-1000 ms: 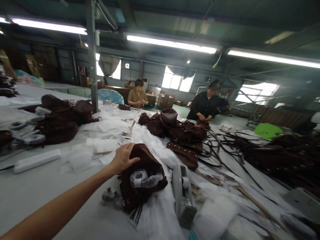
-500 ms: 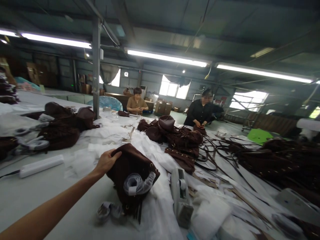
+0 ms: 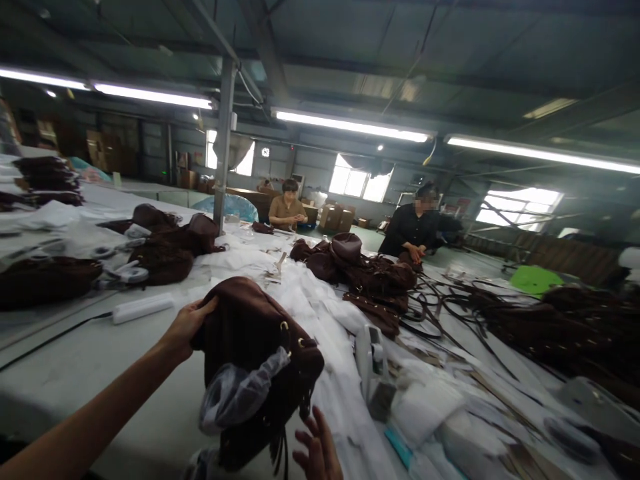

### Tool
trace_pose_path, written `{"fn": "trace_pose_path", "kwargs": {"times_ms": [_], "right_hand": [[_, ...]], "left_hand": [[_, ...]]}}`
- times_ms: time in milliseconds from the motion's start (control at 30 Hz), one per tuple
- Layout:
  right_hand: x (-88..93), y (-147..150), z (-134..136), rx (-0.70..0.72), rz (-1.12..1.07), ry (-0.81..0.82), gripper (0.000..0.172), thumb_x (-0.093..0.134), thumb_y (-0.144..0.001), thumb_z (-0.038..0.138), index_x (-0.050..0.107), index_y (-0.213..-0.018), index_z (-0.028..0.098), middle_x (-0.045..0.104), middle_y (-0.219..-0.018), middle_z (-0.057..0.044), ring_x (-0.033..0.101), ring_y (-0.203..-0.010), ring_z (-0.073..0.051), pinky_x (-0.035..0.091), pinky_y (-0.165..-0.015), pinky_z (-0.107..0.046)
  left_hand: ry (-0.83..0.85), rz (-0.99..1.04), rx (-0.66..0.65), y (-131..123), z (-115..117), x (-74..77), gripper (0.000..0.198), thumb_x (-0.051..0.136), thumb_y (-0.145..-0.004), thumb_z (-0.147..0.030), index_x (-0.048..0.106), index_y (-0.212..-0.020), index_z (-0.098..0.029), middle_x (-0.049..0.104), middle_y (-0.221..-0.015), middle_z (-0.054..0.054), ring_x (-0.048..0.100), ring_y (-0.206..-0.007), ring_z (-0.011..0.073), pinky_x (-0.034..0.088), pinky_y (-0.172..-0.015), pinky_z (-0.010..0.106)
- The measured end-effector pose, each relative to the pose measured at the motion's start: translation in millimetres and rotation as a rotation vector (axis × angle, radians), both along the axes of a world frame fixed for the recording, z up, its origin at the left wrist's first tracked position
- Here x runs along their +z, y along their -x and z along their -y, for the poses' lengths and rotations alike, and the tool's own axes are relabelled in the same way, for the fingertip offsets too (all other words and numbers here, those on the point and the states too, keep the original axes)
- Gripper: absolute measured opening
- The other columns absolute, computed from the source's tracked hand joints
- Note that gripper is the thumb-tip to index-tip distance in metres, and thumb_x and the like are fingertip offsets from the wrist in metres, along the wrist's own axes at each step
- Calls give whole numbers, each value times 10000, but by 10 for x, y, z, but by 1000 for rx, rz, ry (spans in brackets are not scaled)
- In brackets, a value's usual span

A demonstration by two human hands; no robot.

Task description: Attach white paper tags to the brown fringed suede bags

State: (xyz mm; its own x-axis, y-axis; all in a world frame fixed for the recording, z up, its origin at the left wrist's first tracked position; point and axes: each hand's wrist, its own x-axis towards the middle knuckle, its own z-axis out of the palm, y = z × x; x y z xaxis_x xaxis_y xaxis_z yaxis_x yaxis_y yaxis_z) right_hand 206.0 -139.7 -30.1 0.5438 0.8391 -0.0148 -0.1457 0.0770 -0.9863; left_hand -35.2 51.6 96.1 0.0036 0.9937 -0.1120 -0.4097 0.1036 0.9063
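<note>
My left hand (image 3: pixel 186 327) grips the top of a dark brown suede bag (image 3: pixel 253 347) and holds it lifted off the grey table (image 3: pixel 90 380). A clear plastic-wrapped part (image 3: pixel 235 395) hangs at the bag's front, and gold rings show near its opening. My right hand (image 3: pixel 315 450) comes up from the bottom edge just under the bag, fingers spread and holding nothing. White wrapping sheets (image 3: pixel 325 320) lie on the table behind the bag.
A tape dispenser (image 3: pixel 373 363) stands right of the bag. Piles of brown bags (image 3: pixel 367 273) and loose straps (image 3: pixel 450 307) cover the middle and right. More bags (image 3: pixel 165 250) lie at left beside a white power strip (image 3: pixel 143 308). Two people (image 3: pixel 415 227) work at the far end.
My left hand has closed on the bag and pulled it up and toward me. My right hand has come into view under it. The view has shifted left.
</note>
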Motion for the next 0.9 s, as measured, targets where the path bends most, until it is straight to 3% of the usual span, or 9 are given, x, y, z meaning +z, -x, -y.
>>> {"fn": "trace_pose_path", "kwargs": {"times_ms": [167,300,400,500,600,767,900], "right_hand": [[269,276,-64,274,-258,-190,759,568,-750,684,404,-1362,265,446,-1404,-144,595,-1095,-306,537,-769,-410],[494,451,15,475,-272,-241,725,453,-830,673,334,-1403,244,466,-1392,-148,523,-1196,-311,533,-793,-420],[645,552,135,541,-169,-276,726,346,-865,679,332,-1413,202,487,-1373,-155,530,-1186,-304,535,-787,-404],[761,681,237,458,142,-285,701,554,-819,568,391,-1386,189,529,-1336,-123,517,-1195,-289,505,-870,-379],[772,840,281,305,365,-181,645,641,-791,372,411,-1363,183,598,-1252,-86,538,-1168,-248,436,-973,-348],[646,939,294,130,251,-58,605,590,-783,329,401,-1323,134,654,-1128,-99,625,-1014,-232,505,-839,-308],[616,826,323,54,59,-98,631,601,-773,365,405,-1327,137,679,-1065,-93,655,-914,-221,534,-736,-293]], "left_hand": [[122,47,-42,184,194,-156,63,633,-821,-174,643,-861,-126,719,-643,68,667,-484,199,563,-442,286],[208,105,-86,297,322,-165,104,546,-879,-157,634,-850,-111,728,-677,83,685,-534,191,591,-522,303],[293,137,-144,339,406,-179,196,508,-905,-210,638,-805,-101,721,-663,93,690,-561,205,599,-565,330],[247,64,-182,297,482,-269,210,512,-900,-230,650,-801,-106,729,-725,105,705,-648,219,601,-648,344],[160,-110,-165,148,556,-396,218,562,-872,-303,655,-802,-119,732,-775,113,707,-734,238,588,-708,349],[75,-245,-107,-189,736,-577,324,563,-857,-358,583,-1053,-100,697,-1007,153,665,-952,266,530,-857,379],[-141,-479,-39,-353,963,-739,627,599,-808,-421,385,-1327,-142,462,-1358,183,444,-1276,285,343,-1074,445]]}}
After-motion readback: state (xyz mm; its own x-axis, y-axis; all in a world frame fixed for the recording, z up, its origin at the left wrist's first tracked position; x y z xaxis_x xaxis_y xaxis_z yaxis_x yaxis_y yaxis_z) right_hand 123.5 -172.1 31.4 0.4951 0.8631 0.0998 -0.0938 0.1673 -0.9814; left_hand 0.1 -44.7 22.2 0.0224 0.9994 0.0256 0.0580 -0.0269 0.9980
